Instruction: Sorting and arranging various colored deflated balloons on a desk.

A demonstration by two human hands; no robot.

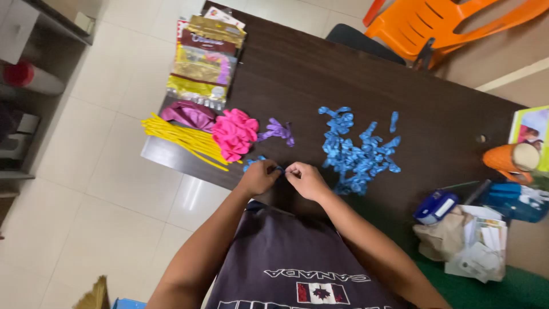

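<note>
My left hand (259, 176) and my right hand (306, 179) meet at the near edge of a dark wooden table (297, 74). Both pinch a small blue uninflated balloon (279, 168) stretched between the fingertips. A scattered heap of blue balloons (357, 151) lies just to the right of my hands. To the left lie a few purple balloons (277, 131), a bunch of pink balloons (234, 133), long yellow balloons (180, 136) and a dark magenta balloon (189, 114).
Gold and red foil packets (206, 57) lie at the table's far left. An orange plastic chair (452, 26) stands beyond the table. At the right are a blue tape dispenser (436, 206), crumpled papers (472, 243), an orange object (509, 160) and a blue box (514, 200). The floor is tiled.
</note>
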